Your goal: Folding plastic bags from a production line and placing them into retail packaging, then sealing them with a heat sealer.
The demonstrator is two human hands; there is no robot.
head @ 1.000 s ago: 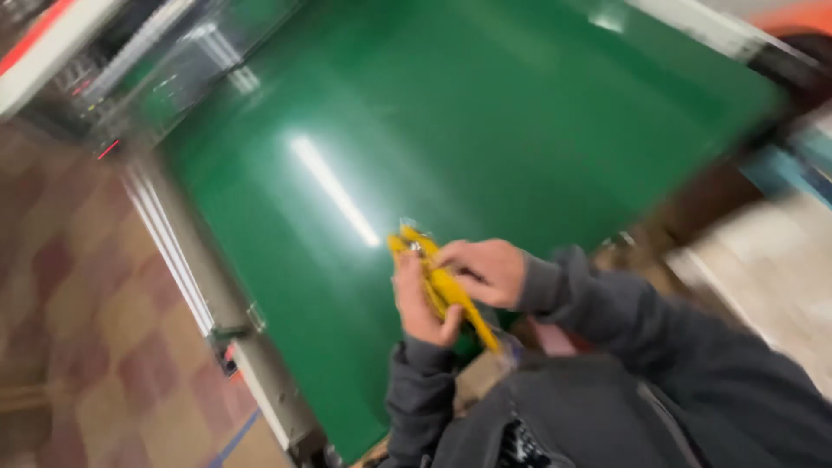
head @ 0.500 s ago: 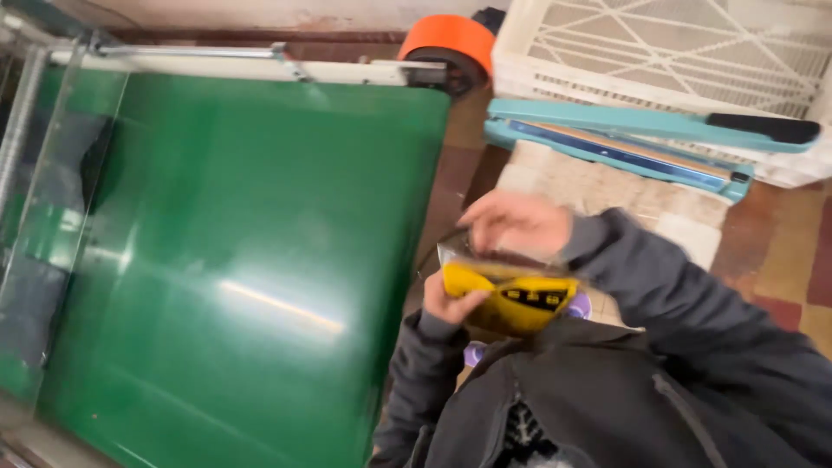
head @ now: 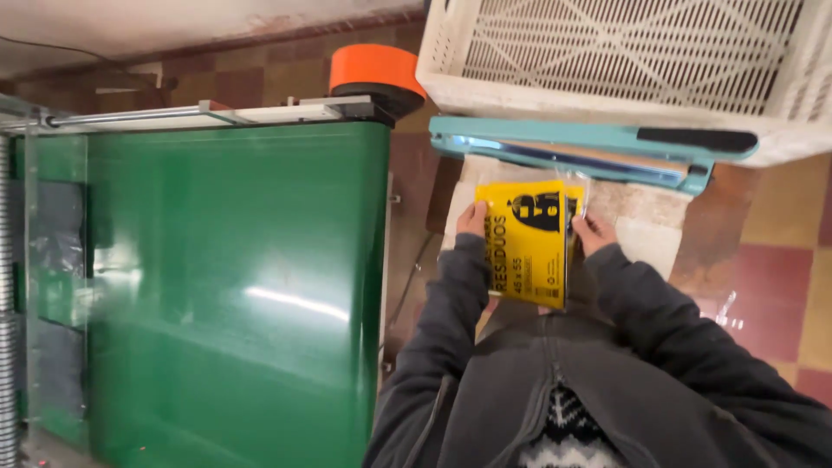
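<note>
I hold a flat yellow packet (head: 529, 243) with black print, wrapped in clear plastic, in front of my chest. My left hand (head: 472, 218) grips its left edge and my right hand (head: 593, 231) grips its right edge. Both arms wear dark grey sleeves. The packet's top edge points toward a teal heat sealer (head: 589, 147) with a black handle, which lies just beyond it on a pale cloth-covered surface (head: 646, 225).
A wide green conveyor belt (head: 234, 295) fills the left side, with a metal frame at its far end. An orange roll of tape (head: 375, 74) sits by the belt's corner. A white plastic crate (head: 624, 52) stands behind the sealer. The floor has red and tan tiles.
My view has swung from the green belt toward the sealer. The yellow packet, held crumpled earlier, is now flat and held forward in both hands near the sealer.
</note>
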